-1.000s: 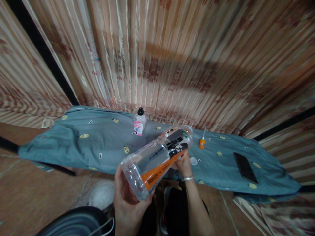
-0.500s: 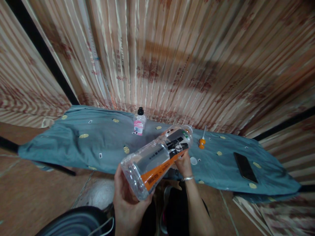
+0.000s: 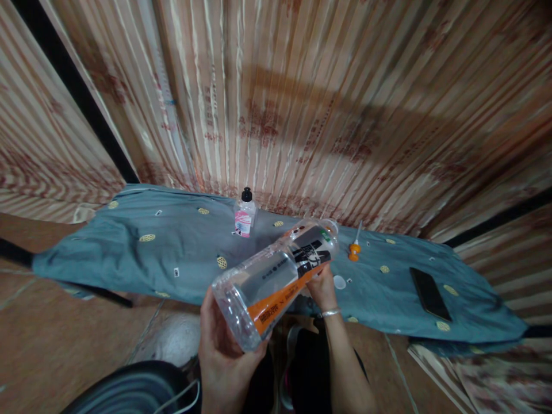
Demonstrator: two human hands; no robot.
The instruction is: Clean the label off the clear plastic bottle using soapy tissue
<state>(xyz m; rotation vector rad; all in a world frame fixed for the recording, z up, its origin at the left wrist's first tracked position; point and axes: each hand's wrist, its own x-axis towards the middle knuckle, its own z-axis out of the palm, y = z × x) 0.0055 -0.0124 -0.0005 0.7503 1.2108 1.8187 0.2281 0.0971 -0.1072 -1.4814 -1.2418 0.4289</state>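
Nothing shifted over the last second beyond a slight wobble of the view: clear plastic bottle (image 3: 276, 279) held as before, tilted with its base near and low and its uncapped neck far and to the right, above the near edge of the teal-covered bench (image 3: 164, 253). Left hand (image 3: 224, 351) wrapped around the base, right hand (image 3: 322, 287) closed under the shoulder; looks like a steady hold rather than any new move. Transparent ribbed body, black-and-orange label, seemingly empty; small white cap (image 3: 339, 282) just right of the right hand, pink-labelled little bottle (image 3: 244, 215) farther back, orange nozzle cap (image 3: 354, 248) and dark phone (image 3: 429, 293) to the right.
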